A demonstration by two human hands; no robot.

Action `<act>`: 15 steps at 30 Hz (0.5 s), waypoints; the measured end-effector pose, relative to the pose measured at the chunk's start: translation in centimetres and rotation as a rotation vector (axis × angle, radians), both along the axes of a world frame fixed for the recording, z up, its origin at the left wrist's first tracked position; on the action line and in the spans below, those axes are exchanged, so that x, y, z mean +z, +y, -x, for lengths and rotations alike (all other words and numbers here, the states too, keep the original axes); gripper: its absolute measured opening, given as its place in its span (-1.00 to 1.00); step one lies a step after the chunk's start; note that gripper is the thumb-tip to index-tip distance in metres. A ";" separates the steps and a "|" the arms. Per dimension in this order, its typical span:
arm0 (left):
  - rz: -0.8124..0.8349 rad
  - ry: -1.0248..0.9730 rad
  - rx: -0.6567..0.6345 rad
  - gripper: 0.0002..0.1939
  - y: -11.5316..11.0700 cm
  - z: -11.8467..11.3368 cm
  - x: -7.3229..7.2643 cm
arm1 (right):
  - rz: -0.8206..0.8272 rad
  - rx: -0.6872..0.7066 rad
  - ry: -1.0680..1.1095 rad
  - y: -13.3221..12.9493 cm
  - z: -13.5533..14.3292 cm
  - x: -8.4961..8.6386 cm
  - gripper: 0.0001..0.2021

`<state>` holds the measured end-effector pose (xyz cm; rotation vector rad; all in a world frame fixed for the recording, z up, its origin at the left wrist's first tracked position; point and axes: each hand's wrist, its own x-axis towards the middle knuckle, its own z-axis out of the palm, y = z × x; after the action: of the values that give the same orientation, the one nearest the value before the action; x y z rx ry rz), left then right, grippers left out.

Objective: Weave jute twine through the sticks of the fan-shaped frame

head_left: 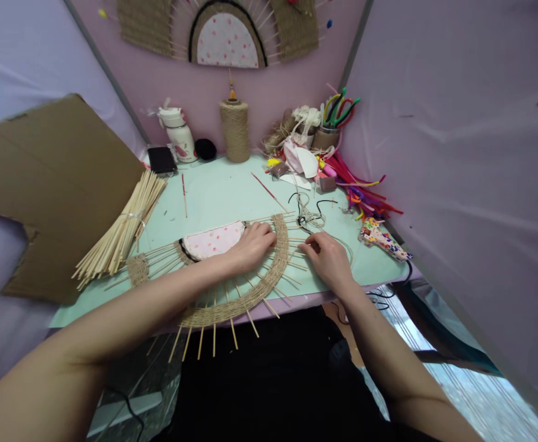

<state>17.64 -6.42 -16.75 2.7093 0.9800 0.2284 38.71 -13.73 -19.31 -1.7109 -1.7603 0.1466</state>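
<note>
A half-round woven piece [238,307] lies on the table, its thin wooden sticks fanning out past a band of brown twine. At its centre is a white half-disc [213,241] with pink spots and a dark edge. My left hand [254,245] reaches across the piece, fingers curled over the sticks at the band's inner edge, holding it. Just outside the band's right side, my right hand [328,259] is closed, thumb and forefinger pinching what looks like the twine by the stick tips. Loose twine and black cord [306,212] lie behind this hand.
A bundle of sticks [121,230] and cardboard [57,196] are at left. Along the back stand a bottle [179,135] and a twine cone [235,132]. Pipe cleaners [365,184] and a patterned glue gun [383,238] lie at right. A similar piece [227,40] hangs behind.
</note>
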 end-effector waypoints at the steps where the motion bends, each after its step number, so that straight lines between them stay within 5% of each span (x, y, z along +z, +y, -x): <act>1: 0.005 -0.024 -0.006 -0.85 0.0 0.2 0.0 | -0.009 -0.021 0.017 -0.2 -0.1 0.0 -0.85; 8: 0.022 -0.139 -0.007 -0.88 0.3 1.6 0.2 | -0.053 -0.030 0.159 -1.1 -1.0 0.5 -0.84; 15: 0.037 -0.161 -0.035 -0.89 0.1 1.9 0.2 | -0.086 -0.029 0.030 -0.7 -1.1 -0.1 -0.85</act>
<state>15.76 -6.34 -16.57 2.6243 0.8819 0.4112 39.76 -14.40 -19.44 -1.6633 -1.6945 0.0825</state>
